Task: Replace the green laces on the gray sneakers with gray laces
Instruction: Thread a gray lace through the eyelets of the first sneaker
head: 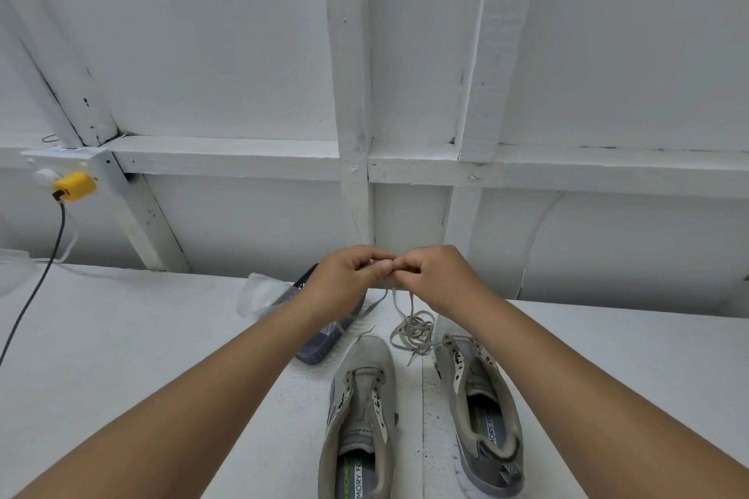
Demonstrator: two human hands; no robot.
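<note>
Two gray sneakers stand side by side on the white table, toes away from me: the left sneaker (358, 413) and the right sneaker (484, 409), both with bare eyelets. A tangle of gray laces (413, 330) lies between their toes, and strands rise from it to my hands. My left hand (344, 280) and my right hand (437, 275) meet above the table's far edge, fingertips together, both pinching the gray lace. No green laces are visible.
A clear plastic package with a dark card (320, 340) lies left of the sneakers, partly under my left forearm. A yellow plug (75, 186) with a dark cable (36, 288) hangs at the far left. The white framed wall (352, 93) stands right behind the table (121, 336).
</note>
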